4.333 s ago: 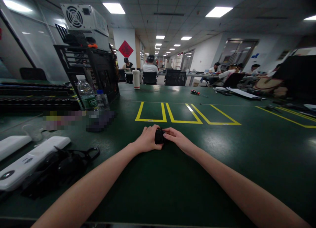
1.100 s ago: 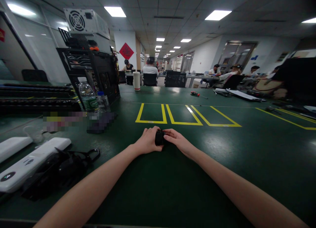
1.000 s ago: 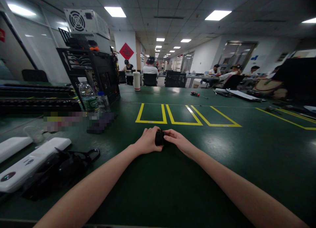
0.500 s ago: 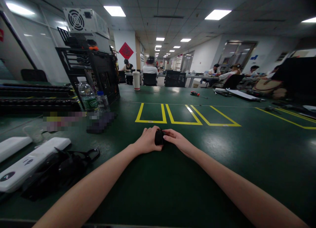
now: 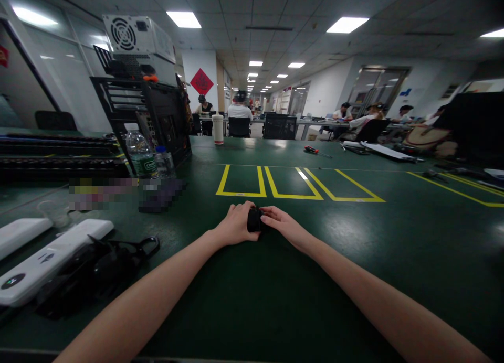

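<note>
A small black object, dark and blocky, is between my hands low over the green table; its exact kind cannot be made out. My left hand wraps around its left side, thumb below and fingers over the top. From the right, my right hand pinches at its other side with thumb and fingertips. Part of the object is hidden by the fingers. Just beyond my hands, yellow tape outlines mark the tabletop.
At left stand a black computer frame, a water bottle and a white cup. White devices and black gear lie near my left forearm. A red screwdriver rests farther back. Several people sit beyond the table.
</note>
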The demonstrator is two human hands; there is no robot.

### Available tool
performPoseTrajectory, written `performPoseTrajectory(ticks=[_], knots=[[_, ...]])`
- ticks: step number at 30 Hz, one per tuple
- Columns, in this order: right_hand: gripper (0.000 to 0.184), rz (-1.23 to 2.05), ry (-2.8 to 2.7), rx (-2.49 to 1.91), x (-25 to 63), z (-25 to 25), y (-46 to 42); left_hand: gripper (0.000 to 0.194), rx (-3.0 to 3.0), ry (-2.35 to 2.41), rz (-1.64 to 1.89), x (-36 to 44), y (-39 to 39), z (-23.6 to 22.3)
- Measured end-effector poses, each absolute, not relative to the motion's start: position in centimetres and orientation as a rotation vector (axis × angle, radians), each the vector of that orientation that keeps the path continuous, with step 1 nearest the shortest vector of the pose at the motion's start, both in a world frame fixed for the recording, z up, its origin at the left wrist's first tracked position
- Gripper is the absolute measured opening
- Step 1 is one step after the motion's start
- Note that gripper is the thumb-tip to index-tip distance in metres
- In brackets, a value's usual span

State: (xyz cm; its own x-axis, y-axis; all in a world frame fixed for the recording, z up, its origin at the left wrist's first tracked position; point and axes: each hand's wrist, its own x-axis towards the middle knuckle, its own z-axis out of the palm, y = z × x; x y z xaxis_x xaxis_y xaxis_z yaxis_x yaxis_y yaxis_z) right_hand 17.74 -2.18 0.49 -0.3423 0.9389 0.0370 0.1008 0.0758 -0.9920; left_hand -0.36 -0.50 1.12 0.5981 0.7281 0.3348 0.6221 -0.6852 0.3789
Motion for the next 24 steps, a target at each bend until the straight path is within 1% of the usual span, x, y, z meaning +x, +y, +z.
performPoseTrajectory(ticks=[3,7,12,17,19,22,24], knots=[[0.031,1.39,-1.589,-1.027,17.9,0.49,-2.11,0.056,2.614,1.111,0.714,-0.36,-0.44,1.04],[0.04,1.422,-1.591,-0.934,17.92,0.71,-2.27,0.058,2.637,1.093,0.74,-0.35,-0.22,0.71],[0.028,1.372,-1.579,-0.959,17.65,0.66,-2.32,0.058,2.638,1.09,0.747,-0.37,-0.17,0.65],[0.031,1.371,-1.563,-1.02,17.69,0.4,-2.04,0.058,2.603,1.102,0.696,-0.42,-0.33,0.97],[0.032,1.394,-1.571,-0.994,17.78,0.54,-2.08,0.058,2.596,1.094,0.701,-0.43,-0.36,1.03],[0.037,1.441,-1.586,-0.937,17.9,0.97,-2.4,0.057,2.591,1.095,0.707,-0.44,-0.39,1.04],[0.036,1.44,-1.581,-0.951,17.9,1.19,-2.61,0.057,2.581,1.106,0.692,-0.45,-0.41,1.06]])
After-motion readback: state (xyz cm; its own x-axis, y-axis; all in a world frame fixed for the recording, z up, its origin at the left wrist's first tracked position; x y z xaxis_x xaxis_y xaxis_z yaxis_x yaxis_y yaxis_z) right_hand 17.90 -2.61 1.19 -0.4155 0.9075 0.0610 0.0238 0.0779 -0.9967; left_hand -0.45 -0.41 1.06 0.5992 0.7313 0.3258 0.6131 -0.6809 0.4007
